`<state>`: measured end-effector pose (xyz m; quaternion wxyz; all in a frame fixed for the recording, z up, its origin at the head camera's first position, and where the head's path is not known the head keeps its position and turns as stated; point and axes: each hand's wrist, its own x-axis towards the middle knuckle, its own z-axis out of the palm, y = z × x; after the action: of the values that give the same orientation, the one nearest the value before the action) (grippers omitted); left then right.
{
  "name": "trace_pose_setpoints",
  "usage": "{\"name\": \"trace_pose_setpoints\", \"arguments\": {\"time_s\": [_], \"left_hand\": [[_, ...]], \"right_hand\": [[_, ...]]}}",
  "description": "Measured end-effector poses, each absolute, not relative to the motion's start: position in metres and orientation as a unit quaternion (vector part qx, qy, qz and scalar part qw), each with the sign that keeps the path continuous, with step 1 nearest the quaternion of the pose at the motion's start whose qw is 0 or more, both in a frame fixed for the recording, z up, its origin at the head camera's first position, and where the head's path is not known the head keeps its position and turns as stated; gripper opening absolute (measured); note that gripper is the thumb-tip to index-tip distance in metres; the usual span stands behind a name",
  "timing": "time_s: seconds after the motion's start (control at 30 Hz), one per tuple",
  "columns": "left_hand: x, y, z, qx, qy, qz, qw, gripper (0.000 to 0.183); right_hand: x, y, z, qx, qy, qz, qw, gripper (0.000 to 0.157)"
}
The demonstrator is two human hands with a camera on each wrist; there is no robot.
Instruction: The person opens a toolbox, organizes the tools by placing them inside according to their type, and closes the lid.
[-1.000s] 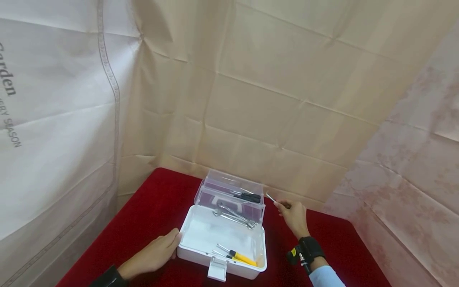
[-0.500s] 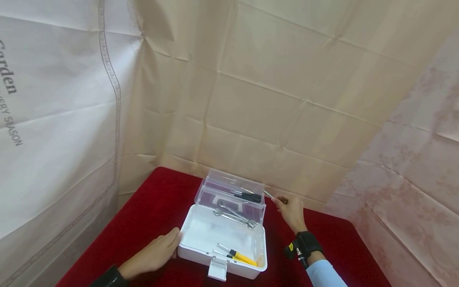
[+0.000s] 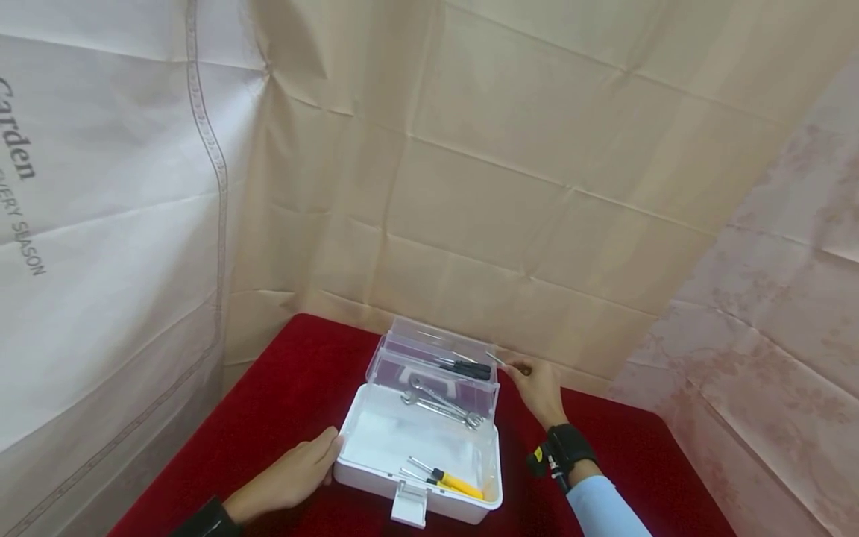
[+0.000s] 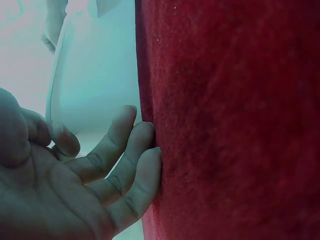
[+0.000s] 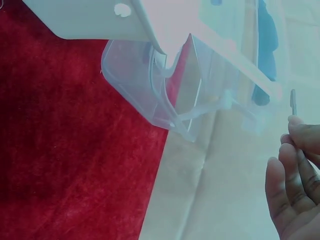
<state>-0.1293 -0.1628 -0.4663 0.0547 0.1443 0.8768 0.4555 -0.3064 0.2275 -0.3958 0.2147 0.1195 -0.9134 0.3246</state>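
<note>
A white toolbox (image 3: 365, 479) lies open on the red cloth. My left hand (image 3: 285, 477) rests against its left side, fingers fairly straight, their tips low along the wall in the left wrist view. Right of the clear tiered trays (image 3: 392, 369), my right hand (image 3: 542, 394) pinches a slim metal-shafted tool (image 5: 293, 102) with a brownish handle, probably a small screwdriver. Its tip points left and overlaps the upper tray's right end. Black-handled screwdrivers (image 3: 470, 368) lie in that tray, and metal wrenches (image 3: 439, 406) in the one below.
Yellow-handled screwdrivers (image 3: 461, 487) lie inside the box along its front wall. A white latch (image 3: 408, 504) hangs off the front. Red cloth (image 3: 268, 403) covers the table; a beige hanging sheet (image 3: 470, 186) stands close behind the trays.
My right hand has moved left toward the trays, bringing the slim tool's tip over the upper tray's right end. The left hand stays against the toolbox.
</note>
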Motion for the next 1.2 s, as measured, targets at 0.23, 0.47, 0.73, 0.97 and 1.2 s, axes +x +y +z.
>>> {"name": "trace_pose_setpoints", "arguments": {"time_s": [0.23, 0.47, 0.73, 0.97, 1.2], "left_hand": [[-0.131, -0.163, -0.469, 0.148, 0.877, 0.453, 0.053, 0.025], [-0.129, -0.162, -0.467, 0.150, 0.881, 0.447, 0.044, 0.027], [-0.129, -0.162, -0.466, 0.151, 0.880, 0.449, 0.041, 0.025], [-0.131, -0.162, -0.466, 0.149, 0.882, 0.445, 0.041, 0.025], [-0.130, -0.162, -0.467, 0.149, 0.885, 0.440, 0.043, 0.026]], "right_hand": [[-0.313, 0.219, -0.393, 0.130, -0.919, 0.310, 0.207, 0.012], [-0.320, 0.210, -0.394, 0.150, -0.920, 0.294, 0.214, 0.014], [-0.324, 0.206, -0.395, 0.183, -0.913, 0.271, 0.245, 0.009], [-0.328, 0.203, -0.394, 0.174, -0.917, 0.263, 0.244, 0.009], [-0.330, 0.197, -0.394, 0.173, -0.920, 0.257, 0.239, 0.005]]}}
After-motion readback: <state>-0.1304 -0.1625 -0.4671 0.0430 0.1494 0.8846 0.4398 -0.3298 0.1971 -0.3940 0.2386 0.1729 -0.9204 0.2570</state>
